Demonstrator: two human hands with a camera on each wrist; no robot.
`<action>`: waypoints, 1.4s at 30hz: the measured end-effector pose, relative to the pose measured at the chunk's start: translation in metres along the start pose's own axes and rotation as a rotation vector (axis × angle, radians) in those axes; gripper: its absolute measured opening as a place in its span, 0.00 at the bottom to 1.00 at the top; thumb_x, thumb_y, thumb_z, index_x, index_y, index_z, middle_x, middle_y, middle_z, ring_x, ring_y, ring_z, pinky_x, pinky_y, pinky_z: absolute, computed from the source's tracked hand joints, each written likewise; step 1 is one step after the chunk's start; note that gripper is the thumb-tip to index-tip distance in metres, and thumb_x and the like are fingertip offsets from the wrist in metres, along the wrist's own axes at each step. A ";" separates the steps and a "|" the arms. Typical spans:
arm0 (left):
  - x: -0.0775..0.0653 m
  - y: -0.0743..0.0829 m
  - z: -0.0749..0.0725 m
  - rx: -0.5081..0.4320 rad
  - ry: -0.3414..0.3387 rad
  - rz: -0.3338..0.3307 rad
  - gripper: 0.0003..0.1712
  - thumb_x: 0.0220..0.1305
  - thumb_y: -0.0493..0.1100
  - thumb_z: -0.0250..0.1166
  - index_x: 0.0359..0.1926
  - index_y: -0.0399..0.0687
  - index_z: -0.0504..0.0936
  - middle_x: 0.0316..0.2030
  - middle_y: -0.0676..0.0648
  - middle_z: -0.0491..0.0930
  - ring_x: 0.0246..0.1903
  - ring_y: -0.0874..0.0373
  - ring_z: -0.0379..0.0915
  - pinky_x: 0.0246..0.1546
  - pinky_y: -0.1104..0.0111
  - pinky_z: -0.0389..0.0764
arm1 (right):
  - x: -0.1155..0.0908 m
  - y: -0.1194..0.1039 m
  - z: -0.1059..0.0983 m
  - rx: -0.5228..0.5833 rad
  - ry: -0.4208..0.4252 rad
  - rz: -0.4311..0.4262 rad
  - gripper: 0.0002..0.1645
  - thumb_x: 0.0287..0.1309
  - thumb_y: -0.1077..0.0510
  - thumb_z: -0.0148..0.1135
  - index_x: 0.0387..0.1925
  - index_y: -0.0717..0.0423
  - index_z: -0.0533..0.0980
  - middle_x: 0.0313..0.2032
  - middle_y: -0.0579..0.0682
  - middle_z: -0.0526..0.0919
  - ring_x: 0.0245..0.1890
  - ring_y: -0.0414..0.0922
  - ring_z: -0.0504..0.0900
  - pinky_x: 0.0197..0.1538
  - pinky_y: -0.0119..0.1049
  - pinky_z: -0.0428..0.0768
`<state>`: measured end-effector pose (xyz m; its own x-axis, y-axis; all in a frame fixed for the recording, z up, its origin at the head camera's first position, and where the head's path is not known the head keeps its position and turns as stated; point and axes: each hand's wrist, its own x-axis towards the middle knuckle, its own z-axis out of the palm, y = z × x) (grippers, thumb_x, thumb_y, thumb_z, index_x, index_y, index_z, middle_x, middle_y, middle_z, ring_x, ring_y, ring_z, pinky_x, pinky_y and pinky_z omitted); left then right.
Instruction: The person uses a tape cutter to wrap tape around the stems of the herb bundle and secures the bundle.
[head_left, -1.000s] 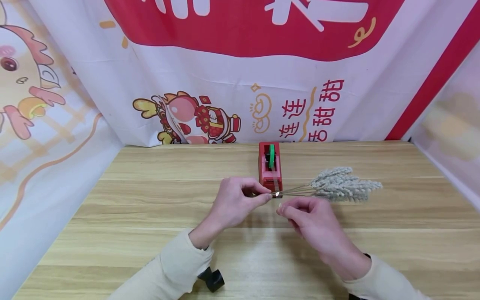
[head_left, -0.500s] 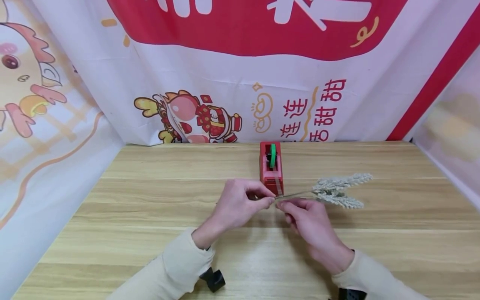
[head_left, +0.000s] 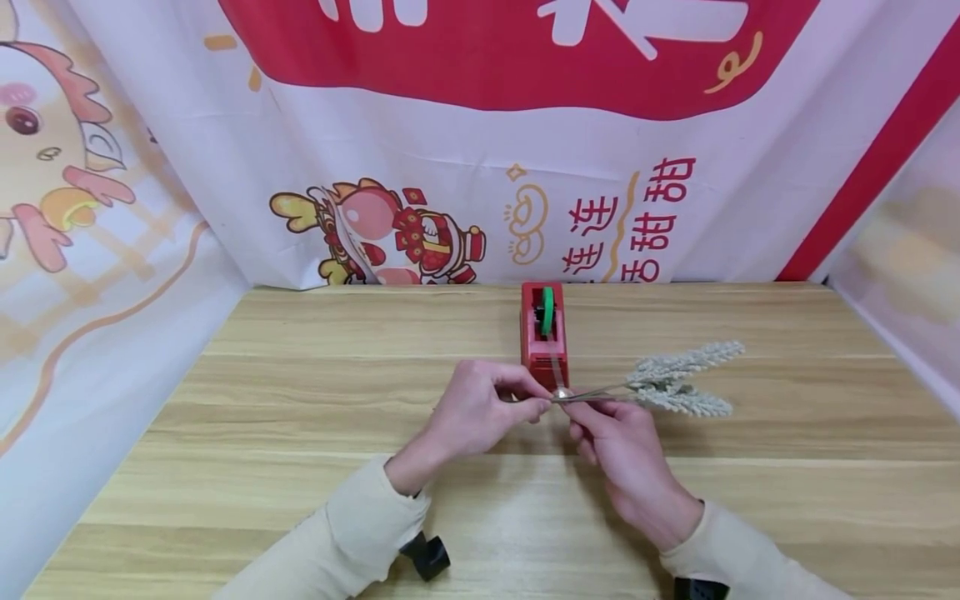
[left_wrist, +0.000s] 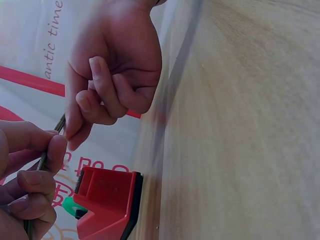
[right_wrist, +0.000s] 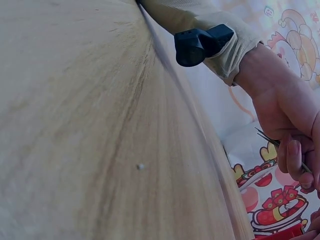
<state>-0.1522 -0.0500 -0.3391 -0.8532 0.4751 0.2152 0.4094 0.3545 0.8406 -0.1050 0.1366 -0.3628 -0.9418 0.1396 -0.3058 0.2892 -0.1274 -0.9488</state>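
In the head view my left hand (head_left: 487, 404) pinches the thin stems (head_left: 600, 392) of a sprig bunch between thumb and forefinger. The fluffy grey-green heads (head_left: 678, 383) point right. My right hand (head_left: 630, 458) meets the stems just beside the left fingertips, its thumb and forefinger pinching clear tape (head_left: 561, 393) against them. A red tape dispenser (head_left: 543, 333) with a green tape roll (head_left: 548, 310) stands just behind. The left wrist view shows both hands on the stem (left_wrist: 42, 161). Loose stem ends (right_wrist: 265, 136) stick out past the left palm in the right wrist view.
The wooden table (head_left: 337, 358) ends at a printed cloth backdrop (head_left: 465, 142), with cloth also at both sides. Black wrist cameras sit near each sleeve, one by the left cuff (head_left: 427, 557). A small pale speck (right_wrist: 140, 166) lies on the table.
My right hand has moved slightly in toward the stems and now touches them with the tape. The sprig heads have turned and show a spread pair. The left hand keeps its pinch.
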 end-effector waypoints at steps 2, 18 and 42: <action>0.000 0.000 0.000 0.001 -0.003 -0.008 0.02 0.65 0.37 0.75 0.35 0.46 0.93 0.29 0.51 0.91 0.26 0.61 0.84 0.25 0.75 0.74 | 0.000 0.001 -0.001 0.005 0.004 -0.002 0.15 0.72 0.61 0.64 0.55 0.66 0.81 0.22 0.42 0.79 0.21 0.34 0.72 0.26 0.26 0.70; -0.001 0.001 0.000 0.024 -0.008 -0.016 0.02 0.64 0.37 0.75 0.35 0.48 0.94 0.27 0.53 0.90 0.24 0.68 0.78 0.25 0.75 0.71 | 0.003 0.003 -0.003 -0.065 0.020 0.055 0.17 0.72 0.59 0.64 0.56 0.66 0.82 0.22 0.42 0.81 0.19 0.34 0.72 0.24 0.26 0.71; -0.002 0.000 -0.003 0.048 0.022 -0.047 0.02 0.64 0.42 0.77 0.33 0.49 0.93 0.32 0.53 0.91 0.28 0.63 0.78 0.31 0.74 0.76 | -0.021 -0.027 -0.009 -0.426 -0.341 -0.072 0.17 0.69 0.49 0.70 0.40 0.62 0.86 0.24 0.47 0.82 0.22 0.41 0.78 0.31 0.34 0.79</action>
<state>-0.1512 -0.0537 -0.3379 -0.8786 0.4393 0.1874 0.3832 0.4145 0.8254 -0.0913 0.1458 -0.3314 -0.9434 -0.2016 -0.2635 0.1995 0.2898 -0.9361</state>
